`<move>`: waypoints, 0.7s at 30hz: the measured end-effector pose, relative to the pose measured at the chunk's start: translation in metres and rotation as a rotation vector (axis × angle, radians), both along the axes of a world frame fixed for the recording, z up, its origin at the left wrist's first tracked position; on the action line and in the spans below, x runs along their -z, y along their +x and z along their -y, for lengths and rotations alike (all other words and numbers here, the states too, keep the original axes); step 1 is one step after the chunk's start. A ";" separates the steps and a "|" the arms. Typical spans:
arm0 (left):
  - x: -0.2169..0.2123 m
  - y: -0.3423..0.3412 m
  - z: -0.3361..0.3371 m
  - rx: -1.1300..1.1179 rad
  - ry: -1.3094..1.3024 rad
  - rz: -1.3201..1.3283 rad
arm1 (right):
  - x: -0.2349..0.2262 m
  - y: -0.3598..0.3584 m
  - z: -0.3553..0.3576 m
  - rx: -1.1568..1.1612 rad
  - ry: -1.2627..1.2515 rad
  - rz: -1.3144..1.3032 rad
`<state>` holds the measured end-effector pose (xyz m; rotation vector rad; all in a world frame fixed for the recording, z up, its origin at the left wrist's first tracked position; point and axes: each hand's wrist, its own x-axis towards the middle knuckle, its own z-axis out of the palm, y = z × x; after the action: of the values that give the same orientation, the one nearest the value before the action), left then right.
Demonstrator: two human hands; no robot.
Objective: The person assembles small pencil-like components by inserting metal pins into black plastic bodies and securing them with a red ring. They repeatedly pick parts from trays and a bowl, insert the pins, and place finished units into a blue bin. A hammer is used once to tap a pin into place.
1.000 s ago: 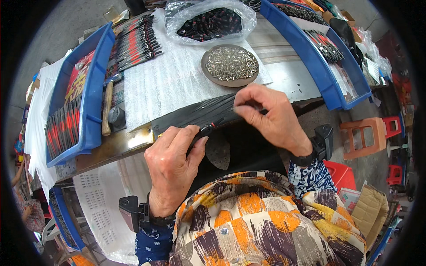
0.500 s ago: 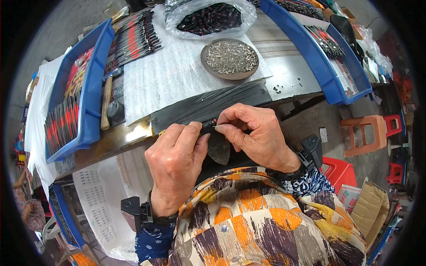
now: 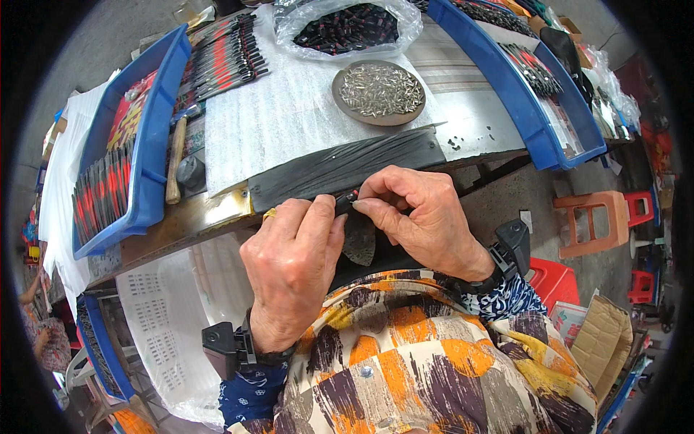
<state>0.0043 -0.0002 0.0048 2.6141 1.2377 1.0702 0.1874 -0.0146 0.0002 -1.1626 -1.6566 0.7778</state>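
Observation:
Both my hands meet in front of the bench edge. Between the thumb and fingers of my left hand [image 3: 293, 253] is a short black tool handle [image 3: 345, 203] with a red tip. My right hand [image 3: 418, 215] pinches at that red end; its thumb and forefinger hide whatever they may hold. Just below the fingers a dark, pointed metal blade [image 3: 359, 246] hangs down. Whether it joins the handle is hidden. Beyond the hands, a round dish [image 3: 345, 108] of small silvery metal pieces stands on white foam sheeting [image 3: 253, 137].
A black pad [image 3: 289, 189] lies along the bench's front edge. Blue trays [image 3: 148, 188] of black-and-red tools flank the work area. Behind the dish sits a clear bag [image 3: 408, 25] of black handles. A hammer [image 3: 175, 163] lies left, by the tray. Plastic stools [image 3: 589, 220] stand right.
The bench scene has shifted slightly in view. Both hands keep nearly the same grip. A small silvery bit at my right fingertips earlier is now out of sight.

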 end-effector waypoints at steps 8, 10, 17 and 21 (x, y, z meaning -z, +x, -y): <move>0.004 0.001 0.000 -0.003 0.111 -0.048 | -0.006 0.000 0.000 0.002 -0.067 0.046; 0.005 0.001 -0.001 -0.005 0.126 -0.053 | -0.007 0.000 -0.001 0.005 -0.069 0.061; 0.007 0.001 -0.002 -0.001 0.135 -0.053 | -0.008 0.000 -0.003 0.012 -0.034 0.113; 0.007 0.002 -0.001 -0.003 0.117 -0.050 | -0.007 -0.001 -0.005 0.014 0.000 0.116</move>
<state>0.0059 0.0013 -0.0026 2.7425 1.2244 1.1169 0.1864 -0.0099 0.0068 -1.2387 -1.7418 0.7133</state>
